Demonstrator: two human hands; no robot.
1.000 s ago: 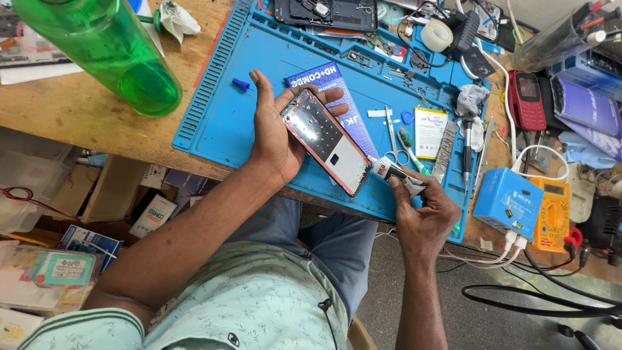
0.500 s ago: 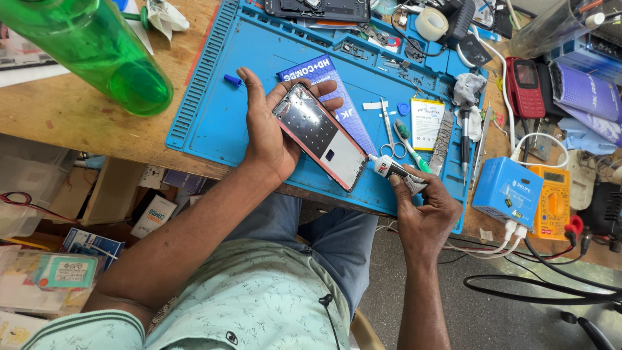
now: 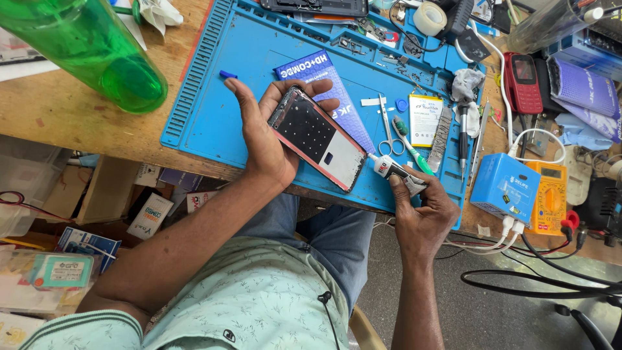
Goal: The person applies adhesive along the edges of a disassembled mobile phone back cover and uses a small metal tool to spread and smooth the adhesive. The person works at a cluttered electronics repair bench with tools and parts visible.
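Over a cluttered wooden tabletop (image 3: 78, 129) and blue mat (image 3: 214, 110), left hand (image 3: 265, 139) fingers clamp a phone frame (image 3: 317, 137); right hand (image 3: 421, 210) fingers pinch a glue tube (image 3: 396, 174)

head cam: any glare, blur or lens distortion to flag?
Head view: even daylight, soft shadows; phone frame and glue tube sharp in the left hand and right hand; green bottle stretched at the wide-angle corner; no blocking glare.
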